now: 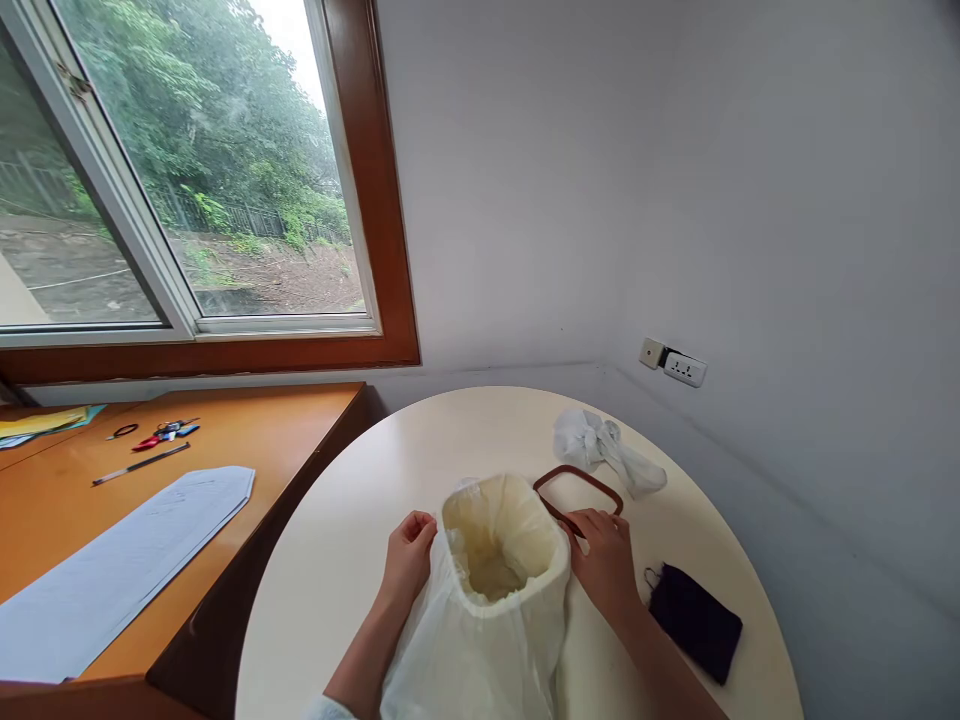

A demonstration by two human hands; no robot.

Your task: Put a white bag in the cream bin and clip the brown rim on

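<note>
A cream-coloured bin [504, 597] stands on the round table, lined with a thin white plastic bag [469, 660] folded over its rim and hanging down outside. My left hand [409, 545] is closed in a pinch at the bin's left side, on the edge of the bag. My right hand [606, 555], on the right of the bin, grips a brown, rounded rectangular rim frame [583, 472] by its near side. The frame is tilted beside the bin's upper right corner, apart from most of the rim. The fingertips of my right hand are partly hidden.
On the round table [315, 600] lie a crumpled, knotted clear plastic bag [607, 450] and a dark cloth pouch [696, 620]. To the left, a wooden desk [300, 425] carries papers [127, 570], a pen [141, 465] and keys [169, 432]. Wall sockets [684, 368] are behind.
</note>
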